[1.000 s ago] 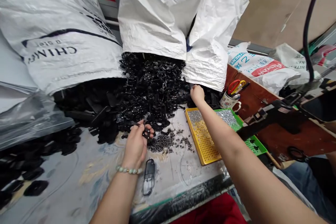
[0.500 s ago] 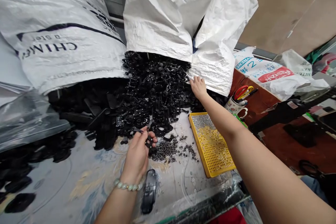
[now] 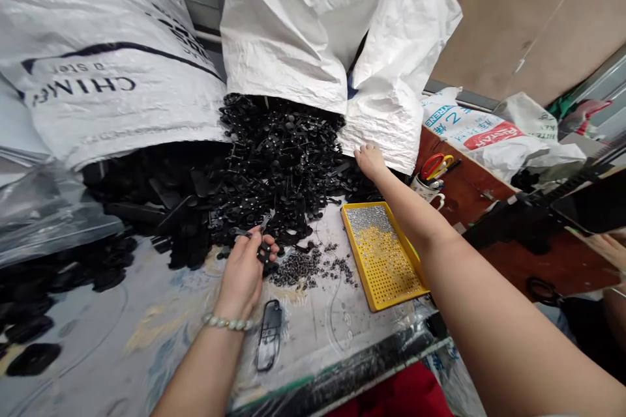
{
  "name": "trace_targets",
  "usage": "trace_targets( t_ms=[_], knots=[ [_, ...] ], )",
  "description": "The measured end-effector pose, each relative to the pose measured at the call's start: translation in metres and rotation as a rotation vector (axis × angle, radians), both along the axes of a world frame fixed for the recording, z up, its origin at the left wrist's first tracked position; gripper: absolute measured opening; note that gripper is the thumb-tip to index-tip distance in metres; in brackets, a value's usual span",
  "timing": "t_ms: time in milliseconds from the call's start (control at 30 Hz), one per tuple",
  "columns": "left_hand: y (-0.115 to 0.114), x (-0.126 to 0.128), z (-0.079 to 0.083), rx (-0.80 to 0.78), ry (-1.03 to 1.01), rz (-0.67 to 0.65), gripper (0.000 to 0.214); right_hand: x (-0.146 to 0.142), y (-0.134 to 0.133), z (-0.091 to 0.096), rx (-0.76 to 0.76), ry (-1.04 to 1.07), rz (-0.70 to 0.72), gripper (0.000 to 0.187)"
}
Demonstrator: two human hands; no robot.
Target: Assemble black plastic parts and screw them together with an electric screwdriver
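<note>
A white woven sack (image 3: 313,32) spills a heap of black plastic parts (image 3: 274,169) across the desk (image 3: 122,339), just ahead of both grips. The right grip (image 3: 370,163) lies open, fingers spread, at the heap's edge, nearer the sack, with a yellow perforated tray (image 3: 357,254) below it. The left grip (image 3: 242,273) closes narrowly on a small black part (image 3: 265,251), held crosswise, loose dark studs (image 3: 298,268) just beside it
</note>
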State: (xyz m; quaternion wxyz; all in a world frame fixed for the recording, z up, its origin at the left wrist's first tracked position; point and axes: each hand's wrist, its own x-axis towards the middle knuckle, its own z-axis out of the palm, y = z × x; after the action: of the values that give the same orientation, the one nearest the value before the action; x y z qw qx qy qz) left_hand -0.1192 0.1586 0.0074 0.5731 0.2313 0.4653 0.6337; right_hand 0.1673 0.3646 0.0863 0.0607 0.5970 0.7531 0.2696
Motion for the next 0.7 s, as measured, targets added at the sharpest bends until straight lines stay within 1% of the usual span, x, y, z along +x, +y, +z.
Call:
trace_targets(
  t_ms=[100, 167, 333, 400, 467, 533, 600, 700],
  knots=[
    [-0.001, 0.002, -0.001, -0.013, 0.019, 0.002, 0.044, 0.005, -0.015, -0.006, 0.079, 0.023, -0.012, 0.040],
    [0.000, 0.002, -0.001, -0.014, 0.020, -0.003, 0.045, 0.005, -0.014, -0.008, 0.104, 0.037, -0.013, 0.041],
    [0.002, 0.004, -0.001, -0.019, 0.055, -0.008, 0.045, -0.011, 0.019, 0.002, 0.119, 0.057, 0.013, 0.043],
    [0.003, 0.004, -0.002, -0.022, 0.065, -0.009, 0.045, -0.020, 0.031, 0.006, 0.085, 0.055, 0.023, 0.041],
    [0.003, 0.004, -0.003, -0.027, 0.062, -0.018, 0.044, -0.028, 0.037, 0.008, 0.033, 0.051, 0.025, 0.038],
    [0.003, 0.003, -0.004, -0.024, 0.056, -0.027, 0.044, -0.031, 0.035, 0.010, -0.018, 0.046, 0.027, 0.034],
    [0.002, 0.001, -0.005, -0.006, 0.051, -0.030, 0.044, -0.030, 0.028, 0.016, -0.058, 0.041, 0.040, 0.031],
    [0.001, 0.001, -0.004, 0.021, 0.044, -0.031, 0.043, -0.022, 0.010, 0.036, -0.099, 0.042, 0.070, 0.030]
  ],
)
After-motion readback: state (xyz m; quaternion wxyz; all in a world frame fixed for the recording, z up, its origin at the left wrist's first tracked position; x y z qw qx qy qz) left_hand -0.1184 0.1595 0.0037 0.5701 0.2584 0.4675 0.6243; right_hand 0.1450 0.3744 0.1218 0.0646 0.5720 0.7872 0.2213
